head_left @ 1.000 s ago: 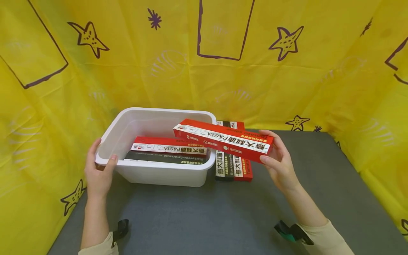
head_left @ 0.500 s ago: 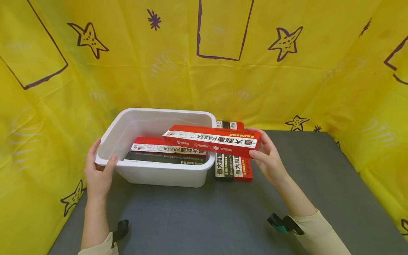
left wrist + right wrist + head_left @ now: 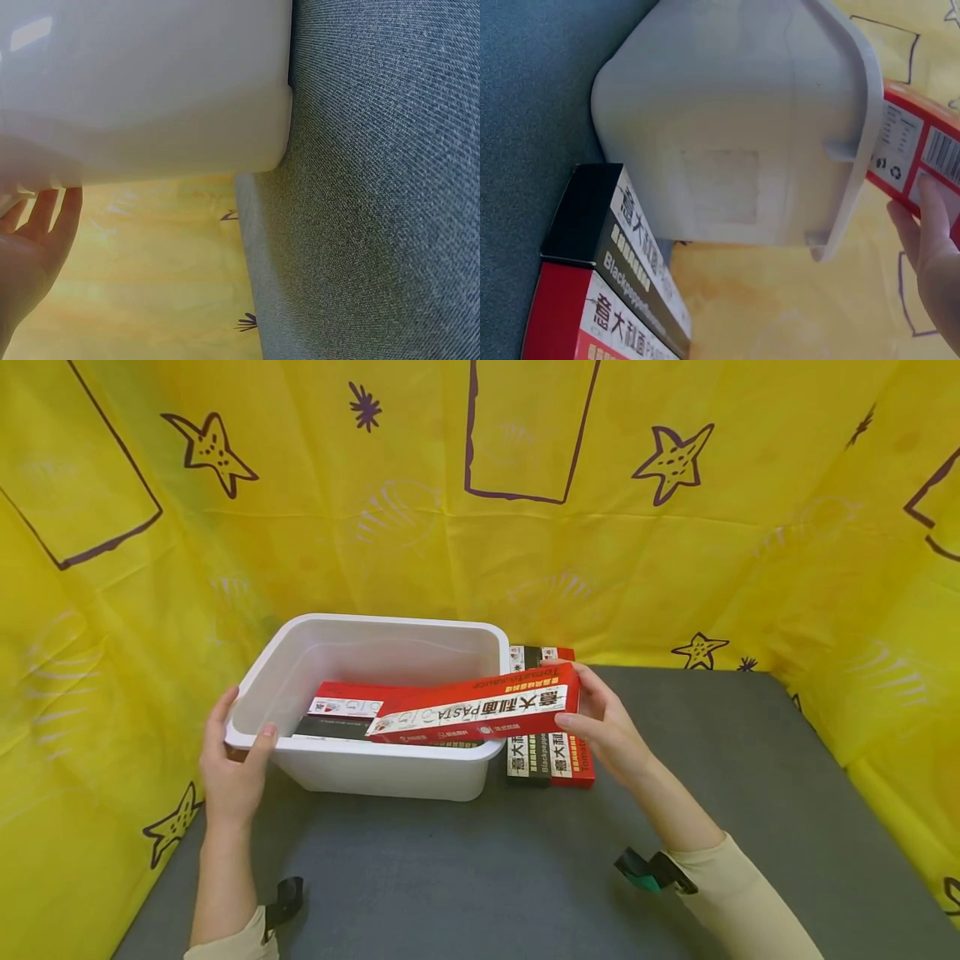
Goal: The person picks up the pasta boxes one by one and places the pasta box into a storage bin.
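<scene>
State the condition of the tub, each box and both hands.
White tub: upright, uncovered
Held red box: tilted, free end lower, over the tub
Red box inside: lying, partly hidden
Black box inside: lying, partly hidden
Black box outside: lying, partly hidden
Red box outside: lying, partly hidden
Left hand: holding the tub
Right hand: gripping the held box

The left hand (image 3: 236, 764) grips the white tub (image 3: 375, 774) at its near left corner while the right hand (image 3: 611, 731) holds a red pasta box (image 3: 480, 706) slanting over the rim, above a red carton (image 3: 348, 691) and a black carton (image 3: 330, 727) inside, with two more packs (image 3: 530, 767) beside the tub on the grey table (image 3: 450, 877)
</scene>
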Available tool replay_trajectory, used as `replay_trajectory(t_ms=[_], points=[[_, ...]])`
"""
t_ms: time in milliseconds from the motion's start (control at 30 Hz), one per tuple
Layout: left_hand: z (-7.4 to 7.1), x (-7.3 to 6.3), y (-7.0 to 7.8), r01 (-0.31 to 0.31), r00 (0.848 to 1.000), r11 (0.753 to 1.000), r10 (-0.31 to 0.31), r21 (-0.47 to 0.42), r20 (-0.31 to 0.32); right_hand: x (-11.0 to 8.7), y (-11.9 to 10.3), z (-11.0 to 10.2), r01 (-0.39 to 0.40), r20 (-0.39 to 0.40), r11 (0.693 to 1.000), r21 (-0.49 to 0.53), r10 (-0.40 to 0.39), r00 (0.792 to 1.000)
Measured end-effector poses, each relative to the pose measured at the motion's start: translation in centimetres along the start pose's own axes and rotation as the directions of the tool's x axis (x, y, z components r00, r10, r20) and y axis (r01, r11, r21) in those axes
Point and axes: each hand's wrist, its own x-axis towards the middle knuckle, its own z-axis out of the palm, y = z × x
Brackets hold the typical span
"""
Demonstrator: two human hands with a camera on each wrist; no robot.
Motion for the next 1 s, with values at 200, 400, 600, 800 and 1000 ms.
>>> replay_trajectory(t_ms=[200,400,600,800,1000], points=[[-0.1,0.1,-0.1,-0.016,1.000,1.000,0.016,0.003,0.007,0.9,-0.1,0.4,-0.059,0.007,0.995,-0.083,0.060,0.998],[-0.1,0.0,-0.1,0.001,1.000,1.000,-0.001,-0.025,0.012,1.4,0.4,0.2,-0.086,0.000,0.993,-0.081,0.087,0.996],[0.0,0.0,-0.1,0.003,1.000,0.999,-0.003,-0.054,-0.001,1.8,0.7,0.4,-0.053,0.039,0.996,-0.069,0.056,0.998],[0.0,0.0,0.0,-0.018,1.000,1.000,0.018,-0.001,0.004,1.9,0.7,0.6,-0.105,-0.046,0.988,-0.110,0.101,0.994],[0.0,0.0,0.0,-0.006,1.000,1.000,0.006,-0.001,0.001,2.1,1.2,0.5,-0.086,-0.039,0.985,-0.150,0.081,0.996]])
